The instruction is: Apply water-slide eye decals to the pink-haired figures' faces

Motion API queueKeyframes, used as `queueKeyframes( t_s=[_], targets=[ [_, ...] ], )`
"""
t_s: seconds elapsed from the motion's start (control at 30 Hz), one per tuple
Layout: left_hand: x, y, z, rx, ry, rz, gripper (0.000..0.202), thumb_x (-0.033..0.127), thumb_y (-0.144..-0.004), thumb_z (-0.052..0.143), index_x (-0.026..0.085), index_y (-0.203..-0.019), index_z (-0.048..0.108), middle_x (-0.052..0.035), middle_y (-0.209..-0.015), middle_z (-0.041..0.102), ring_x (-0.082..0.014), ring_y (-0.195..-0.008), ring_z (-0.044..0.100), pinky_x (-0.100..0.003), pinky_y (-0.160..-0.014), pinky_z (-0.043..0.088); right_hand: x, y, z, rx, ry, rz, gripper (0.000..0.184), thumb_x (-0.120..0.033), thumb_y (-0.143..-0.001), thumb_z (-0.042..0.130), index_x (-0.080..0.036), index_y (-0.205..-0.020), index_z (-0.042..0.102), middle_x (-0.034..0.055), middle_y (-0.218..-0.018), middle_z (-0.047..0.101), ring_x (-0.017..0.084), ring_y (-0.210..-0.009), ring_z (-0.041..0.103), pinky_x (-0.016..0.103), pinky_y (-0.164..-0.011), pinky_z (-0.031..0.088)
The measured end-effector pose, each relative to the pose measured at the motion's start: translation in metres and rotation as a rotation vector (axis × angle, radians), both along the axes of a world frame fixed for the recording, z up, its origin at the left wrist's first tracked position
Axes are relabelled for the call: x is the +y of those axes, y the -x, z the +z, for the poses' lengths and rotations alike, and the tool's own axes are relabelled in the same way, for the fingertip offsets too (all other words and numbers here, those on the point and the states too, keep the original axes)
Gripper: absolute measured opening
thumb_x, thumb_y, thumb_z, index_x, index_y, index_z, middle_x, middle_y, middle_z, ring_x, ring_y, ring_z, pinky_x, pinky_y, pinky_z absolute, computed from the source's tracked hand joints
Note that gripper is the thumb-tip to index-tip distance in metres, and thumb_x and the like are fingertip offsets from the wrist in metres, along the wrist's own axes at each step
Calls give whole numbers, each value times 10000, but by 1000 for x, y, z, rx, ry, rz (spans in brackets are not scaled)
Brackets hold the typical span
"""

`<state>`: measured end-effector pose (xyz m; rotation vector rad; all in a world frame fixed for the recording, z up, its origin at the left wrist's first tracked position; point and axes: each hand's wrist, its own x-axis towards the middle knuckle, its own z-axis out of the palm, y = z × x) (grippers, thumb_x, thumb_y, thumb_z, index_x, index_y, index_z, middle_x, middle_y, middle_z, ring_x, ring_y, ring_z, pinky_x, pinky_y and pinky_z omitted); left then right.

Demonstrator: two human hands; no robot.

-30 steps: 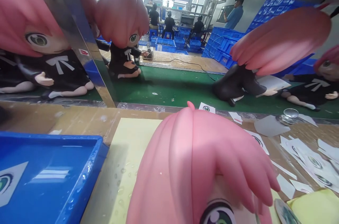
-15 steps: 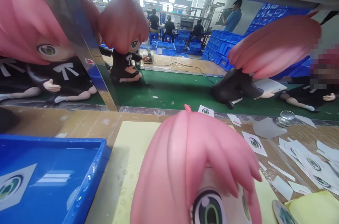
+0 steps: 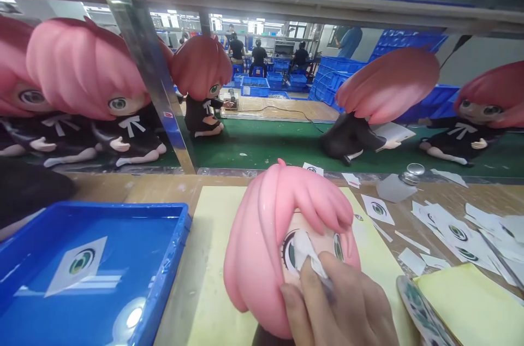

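A pink-haired doll figure (image 3: 254,248) stands in front of me on a pale yellow sheet, its face turned slightly right, with green eyes on it. My right hand (image 3: 344,302) comes in from the lower right, its fingers closed on a crumpled white tissue (image 3: 303,250). The tissue touches the eye on the left side of the face and covers part of it. The other eye (image 3: 338,248) shows beside my knuckles. My left hand is out of view.
At left, a blue tray (image 3: 180,226) of water holds an eye decal (image 3: 77,264). Cut paper decals (image 3: 458,231), tweezers (image 3: 501,258), a pump bottle (image 3: 395,188) and a yellow pad (image 3: 470,302) lie right. Beyond, similar figures (image 3: 133,89) sit on a green belt (image 3: 262,144).
My right hand has come into view with the tissue and now touches the figure's eye. The camera view has shifted, showing more of the tray and the figure's face.
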<state>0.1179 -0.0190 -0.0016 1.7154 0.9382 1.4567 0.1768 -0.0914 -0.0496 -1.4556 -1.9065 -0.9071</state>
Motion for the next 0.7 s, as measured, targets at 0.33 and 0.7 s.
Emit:
queueKeyframes(
  t_s=[0.33, 0.7],
  targets=[
    [4, -5, 33, -41, 2, 33, 309, 147, -830, 601, 275, -661, 376, -5, -669, 546, -190, -581, 645, -371, -441, 627, -24, -27, 4, -45, 98, 27, 210, -235, -880, 724, -167, -1078, 718, 135, -1075, 720, 289, -920, 665, 422, -784, 477],
    [-87, 86, -37, 196, -149, -73, 335, 333, -1004, 556, 243, -686, 504, -1, -616, 633, -159, -582, 682, -253, -459, 554, -4, -30, 37, -87, 100, 149, 463, -379, -998, 610, -19, -1287, 642, 178, -1075, 621, 302, -889, 560, 429, -787, 432]
  ],
)
